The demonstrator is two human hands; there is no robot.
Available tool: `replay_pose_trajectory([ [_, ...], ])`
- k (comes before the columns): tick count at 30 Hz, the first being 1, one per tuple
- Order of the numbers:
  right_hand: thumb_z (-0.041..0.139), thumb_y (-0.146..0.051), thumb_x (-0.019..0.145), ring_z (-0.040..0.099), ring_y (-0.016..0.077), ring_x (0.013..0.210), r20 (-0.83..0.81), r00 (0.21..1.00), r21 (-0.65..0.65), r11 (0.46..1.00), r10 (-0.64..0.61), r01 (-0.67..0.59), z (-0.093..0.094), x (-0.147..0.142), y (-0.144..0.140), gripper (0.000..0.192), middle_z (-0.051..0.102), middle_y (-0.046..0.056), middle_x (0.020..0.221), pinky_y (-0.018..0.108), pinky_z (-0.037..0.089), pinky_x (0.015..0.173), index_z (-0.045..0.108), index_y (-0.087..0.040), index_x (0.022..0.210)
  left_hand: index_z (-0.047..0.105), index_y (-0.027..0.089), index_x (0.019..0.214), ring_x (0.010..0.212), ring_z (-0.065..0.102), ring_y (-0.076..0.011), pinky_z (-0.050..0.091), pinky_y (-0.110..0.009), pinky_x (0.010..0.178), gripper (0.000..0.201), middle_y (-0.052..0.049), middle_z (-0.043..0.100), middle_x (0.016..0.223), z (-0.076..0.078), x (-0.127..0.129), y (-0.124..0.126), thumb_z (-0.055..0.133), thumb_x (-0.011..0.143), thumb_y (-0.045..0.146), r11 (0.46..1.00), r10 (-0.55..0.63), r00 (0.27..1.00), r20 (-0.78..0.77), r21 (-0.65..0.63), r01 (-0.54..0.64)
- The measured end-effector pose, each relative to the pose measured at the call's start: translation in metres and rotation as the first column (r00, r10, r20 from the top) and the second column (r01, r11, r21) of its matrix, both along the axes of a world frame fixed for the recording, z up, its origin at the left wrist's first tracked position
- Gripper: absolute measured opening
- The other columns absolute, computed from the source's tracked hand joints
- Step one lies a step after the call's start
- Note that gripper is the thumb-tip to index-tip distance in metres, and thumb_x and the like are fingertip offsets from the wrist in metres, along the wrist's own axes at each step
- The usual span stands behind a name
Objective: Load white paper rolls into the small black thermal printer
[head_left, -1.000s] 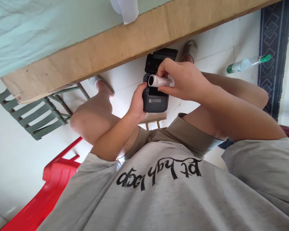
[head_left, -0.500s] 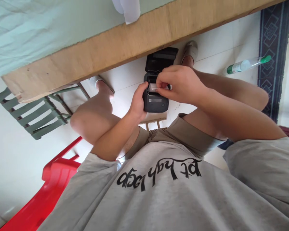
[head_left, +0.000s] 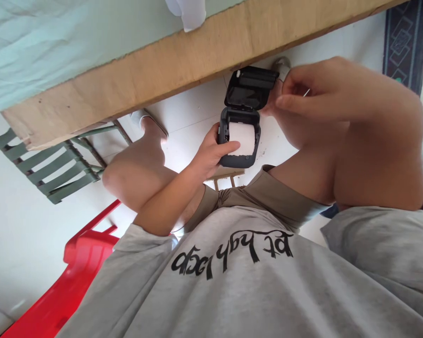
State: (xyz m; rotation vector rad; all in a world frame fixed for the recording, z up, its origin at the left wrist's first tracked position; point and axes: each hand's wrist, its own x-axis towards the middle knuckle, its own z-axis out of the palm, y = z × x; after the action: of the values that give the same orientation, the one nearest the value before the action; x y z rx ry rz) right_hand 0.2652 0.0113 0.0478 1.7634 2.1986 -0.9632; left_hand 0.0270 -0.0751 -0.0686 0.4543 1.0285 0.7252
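My left hand (head_left: 208,156) holds a small black printer (head_left: 238,160) over my lap, thumb resting on the white paper roll (head_left: 246,135) that sits in its open bay. The printer's lid (head_left: 249,89) stands flipped up toward the table. My right hand (head_left: 320,89) is raised to the right of the lid, clear of the printer, fingers pinched on a thin white paper scrap (head_left: 306,93) that barely shows.
A wooden table edge (head_left: 144,80) with a pale green top runs across above the printer. A green slatted chair (head_left: 52,173) stands on the left and a red plastic chair (head_left: 81,277) is at the lower left. A dark patterned rug (head_left: 405,42) lies at the far right.
The paper roll went from my right hand into the printer bay. My right hand then lifted up and to the right, and my left hand shifted the printer slightly right, thumb now on the roll.
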Motion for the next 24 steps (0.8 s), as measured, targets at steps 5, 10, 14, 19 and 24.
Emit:
replay_pose_trajectory([
  [5,0.06,-0.027,0.098,0.071,0.0184,0.099,-0.14,0.984,0.015,0.993,-0.112,0.115,-0.002,-0.008,-0.002,0.052,0.077,0.009,0.111,0.035,0.051,0.092,0.062,-0.021,0.149,0.06,0.024,0.119,0.104,0.072,-0.0242,0.06,-0.037,0.092,0.077,-0.003,0.074,0.109,0.0,0.001,0.0,0.102,0.055,0.034,1.0,0.007,1.0,0.004,0.008,-0.007],
  [10,0.056,-0.043,0.096,0.065,0.0197,0.091,-0.259,0.961,-0.013,0.995,-0.099,0.099,0.0,-0.018,-0.005,0.033,0.075,0.01,0.1,0.039,0.049,0.087,0.073,-0.018,0.108,0.062,0.024,0.117,0.106,0.072,-0.0257,0.058,-0.038,0.096,0.071,-0.003,0.074,0.107,0.001,0.002,0.0,0.098,0.056,0.03,1.0,0.027,0.999,-0.022,0.007,-0.027],
  [14,0.059,-0.045,0.089,0.067,0.0247,0.109,-0.282,0.959,-0.018,1.0,0.009,-0.015,-0.016,-0.023,-0.004,0.054,0.072,0.016,0.13,0.048,0.054,0.109,0.072,-0.014,0.132,0.063,0.026,0.117,0.111,0.073,-0.0269,0.059,-0.038,0.097,0.074,-0.003,0.075,0.113,0.001,0.001,0.0,0.102,0.054,0.034,0.999,0.024,1.0,-0.018,0.031,-0.023],
  [19,0.068,-0.061,0.09,0.069,0.0239,0.106,-0.294,0.936,-0.083,0.971,0.191,-0.224,-0.051,-0.028,-0.004,0.08,0.073,0.012,0.136,0.04,0.059,0.095,0.053,-0.025,0.159,0.065,0.027,0.122,0.121,0.075,-0.0315,0.063,-0.04,0.099,0.079,-0.005,0.076,0.117,0.003,0.001,-0.003,0.105,0.06,0.057,0.997,0.052,0.999,0.007,0.053,-0.053],
  [24,0.071,-0.066,0.091,0.07,0.0234,0.109,-0.385,0.903,-0.019,0.977,0.191,-0.214,-0.07,-0.033,-0.007,0.081,0.074,0.012,0.133,0.036,0.059,0.092,0.054,-0.023,0.157,0.067,0.026,0.12,0.127,0.075,-0.0351,0.064,-0.044,0.104,0.073,-0.006,0.077,0.112,0.004,0.002,-0.004,0.099,0.068,0.067,0.993,0.109,0.994,-0.003,0.052,-0.109],
])
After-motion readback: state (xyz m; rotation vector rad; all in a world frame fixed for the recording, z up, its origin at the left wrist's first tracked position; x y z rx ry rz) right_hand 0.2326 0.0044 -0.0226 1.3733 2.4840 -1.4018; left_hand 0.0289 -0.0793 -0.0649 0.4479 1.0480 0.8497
